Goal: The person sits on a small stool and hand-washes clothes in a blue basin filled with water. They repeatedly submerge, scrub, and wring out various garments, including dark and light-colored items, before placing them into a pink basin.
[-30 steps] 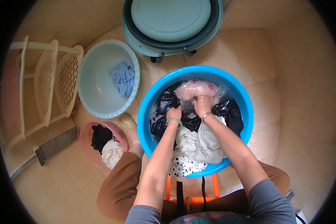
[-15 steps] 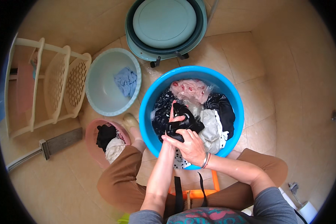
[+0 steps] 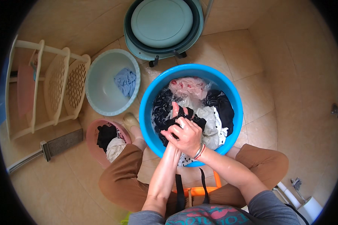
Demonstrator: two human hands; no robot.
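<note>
My right hand (image 3: 186, 135), knuckles up, curls closed over a wet black cloth (image 3: 199, 123) laid across my left hand (image 3: 175, 108), whose fingers point away from me; its palm is covered, so I cannot tell its grip. The cloth is over a blue tub (image 3: 237, 108) of laundry (image 3: 212, 120) on tan floor tiles (image 3: 248, 92), right of a pale basin (image 3: 101, 86) and cream rack (image 3: 76, 84).

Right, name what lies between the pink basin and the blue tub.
The head view shows a foot in a beige shoe between the pink basin and blue tub.
</note>
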